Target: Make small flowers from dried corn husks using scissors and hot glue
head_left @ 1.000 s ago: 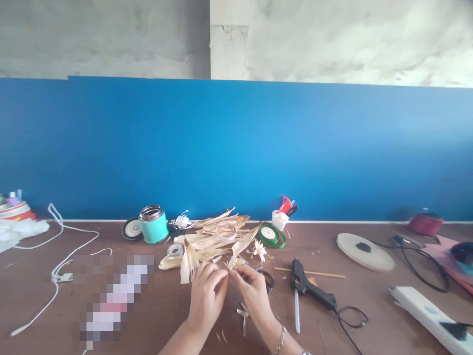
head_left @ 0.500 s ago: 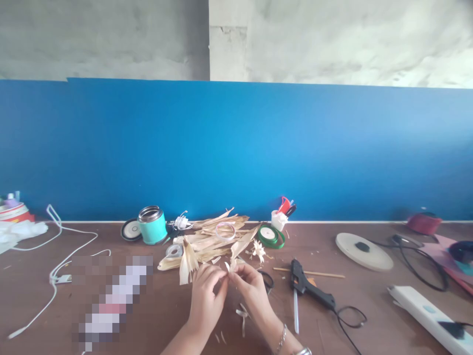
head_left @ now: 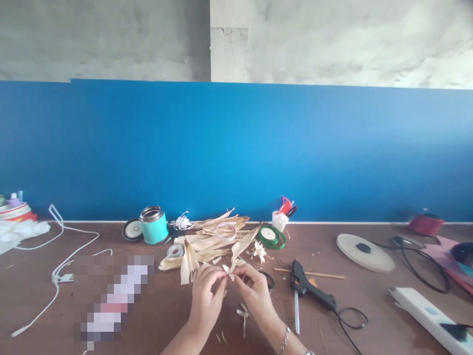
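My left hand (head_left: 205, 296) and my right hand (head_left: 254, 291) meet low in the middle of the head view, fingers pinched together on a small pale strip of dried husk (head_left: 227, 270). Just behind them lies a heap of dried corn husks (head_left: 209, 241) on the brown table (head_left: 369, 305). A small husk flower (head_left: 259, 250) rests beside the heap. Husk scraps (head_left: 242, 315) lie under my wrists.
A teal jar (head_left: 152, 225), green ribbon spool (head_left: 271, 235), clear tape ring (head_left: 225, 230) and white cup of scissors (head_left: 281, 217) stand near the blue wall. A black glue gun (head_left: 308, 286) lies right of my hands. White cable (head_left: 55, 266) runs left; a power strip (head_left: 428, 313) right.
My fingers have shifted slightly on the husk strip and lifted it a little. Nothing else on the table has moved.
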Demonstrator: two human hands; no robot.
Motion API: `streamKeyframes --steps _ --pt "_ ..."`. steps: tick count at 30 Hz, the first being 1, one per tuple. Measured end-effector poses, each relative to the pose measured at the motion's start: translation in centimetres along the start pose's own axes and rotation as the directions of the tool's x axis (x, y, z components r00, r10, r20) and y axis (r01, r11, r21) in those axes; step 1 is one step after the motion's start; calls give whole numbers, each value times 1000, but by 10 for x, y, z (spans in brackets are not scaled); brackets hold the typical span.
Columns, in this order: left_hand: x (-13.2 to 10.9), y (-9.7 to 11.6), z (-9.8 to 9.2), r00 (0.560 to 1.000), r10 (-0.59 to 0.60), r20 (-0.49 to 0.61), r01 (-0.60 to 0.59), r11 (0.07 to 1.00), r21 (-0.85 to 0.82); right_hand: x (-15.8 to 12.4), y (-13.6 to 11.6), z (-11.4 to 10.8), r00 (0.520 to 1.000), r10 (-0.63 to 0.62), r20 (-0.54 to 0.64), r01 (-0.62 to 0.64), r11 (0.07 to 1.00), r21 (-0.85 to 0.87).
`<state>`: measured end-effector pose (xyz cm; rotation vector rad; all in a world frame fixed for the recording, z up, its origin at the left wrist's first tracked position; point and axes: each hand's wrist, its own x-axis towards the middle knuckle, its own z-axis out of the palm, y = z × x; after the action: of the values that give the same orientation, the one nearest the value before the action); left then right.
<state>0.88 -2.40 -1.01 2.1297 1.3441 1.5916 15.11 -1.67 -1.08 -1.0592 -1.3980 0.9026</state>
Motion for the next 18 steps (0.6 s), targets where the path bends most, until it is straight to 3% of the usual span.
streamKeyframes --steps 5,11,18 --pt "0 2 -1 1000 20 3 -20 1000 2 -1 -7 -3 987 -158 6 157 975 -160" --pt "2 5 -3 998 68 -11 -68 997 27 -2 -18 -5 922 -388 15 374 876 -304" --pt "4 9 -5 995 93 -21 -92 995 41 -2 -21 -5 887 -459 50 446 825 -348"
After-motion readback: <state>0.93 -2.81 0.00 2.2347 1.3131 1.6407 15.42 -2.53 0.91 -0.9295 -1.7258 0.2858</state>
